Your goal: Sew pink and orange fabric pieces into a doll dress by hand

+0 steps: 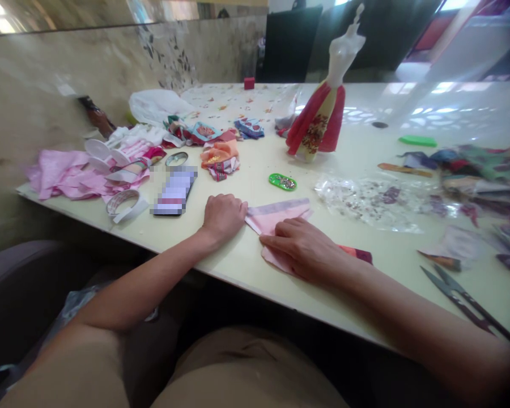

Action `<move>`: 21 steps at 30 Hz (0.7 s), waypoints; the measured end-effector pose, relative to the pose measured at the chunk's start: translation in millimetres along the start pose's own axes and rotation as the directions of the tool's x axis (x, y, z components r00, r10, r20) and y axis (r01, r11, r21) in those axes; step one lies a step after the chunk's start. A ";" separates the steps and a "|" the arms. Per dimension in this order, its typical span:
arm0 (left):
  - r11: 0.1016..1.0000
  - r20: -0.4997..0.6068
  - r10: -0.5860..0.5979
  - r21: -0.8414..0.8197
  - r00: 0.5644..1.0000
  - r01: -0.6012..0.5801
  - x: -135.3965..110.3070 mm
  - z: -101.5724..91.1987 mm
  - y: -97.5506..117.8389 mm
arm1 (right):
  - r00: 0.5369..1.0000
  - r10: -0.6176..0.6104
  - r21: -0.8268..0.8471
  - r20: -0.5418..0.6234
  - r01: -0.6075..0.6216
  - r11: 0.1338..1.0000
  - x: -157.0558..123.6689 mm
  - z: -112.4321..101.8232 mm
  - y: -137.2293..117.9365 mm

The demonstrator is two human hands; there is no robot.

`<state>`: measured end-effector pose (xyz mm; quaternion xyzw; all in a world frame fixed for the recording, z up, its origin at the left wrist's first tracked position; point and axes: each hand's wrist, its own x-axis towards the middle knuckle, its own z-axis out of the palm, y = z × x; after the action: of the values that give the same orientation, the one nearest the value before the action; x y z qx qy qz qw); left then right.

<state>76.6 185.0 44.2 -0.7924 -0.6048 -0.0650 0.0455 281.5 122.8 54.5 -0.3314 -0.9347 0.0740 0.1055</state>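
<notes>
A folded piece of pink fabric (276, 218) lies on the pale table (246, 260) near its front edge. My left hand (223, 216) is curled into a loose fist and pinches the fabric's left corner. My right hand (304, 249) lies on top of the fabric with its fingers together, pressing it flat against the table. A dark red scrap (357, 254) pokes out from under my right wrist.
A phone (174, 191), tape rolls (125, 205) and pink cloth (68, 178) lie at the left. Behind stand a small mannequin in a red dress (323, 113), fabric scraps (221, 156) and a green pin holder (283, 182). Scissors (463, 297), a plastic bag (365, 201) and more scraps lie at the right.
</notes>
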 end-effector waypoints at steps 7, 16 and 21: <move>0.908 -0.137 0.013 -0.413 0.990 -0.069 -4.9 -7.9 -25.8 | 0.998 -0.033 0.002 -0.045 0.033 0.999 -1.4 5.4 4.1; 0.711 -0.081 0.503 -0.527 0.860 -0.465 -6.7 -11.4 -19.8 | 0.993 -0.057 -0.053 -0.100 0.052 0.997 -1.5 12.6 7.6; 0.692 0.000 0.505 -0.598 0.863 -0.405 -1.8 -12.8 -17.5 | 0.992 -0.072 -0.046 -0.101 0.067 0.997 -3.5 13.3 9.4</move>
<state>58.6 186.0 56.5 -0.8952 -0.3415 -0.1669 -0.2328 286.6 126.9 39.1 -0.3041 -0.9404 0.0333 0.1487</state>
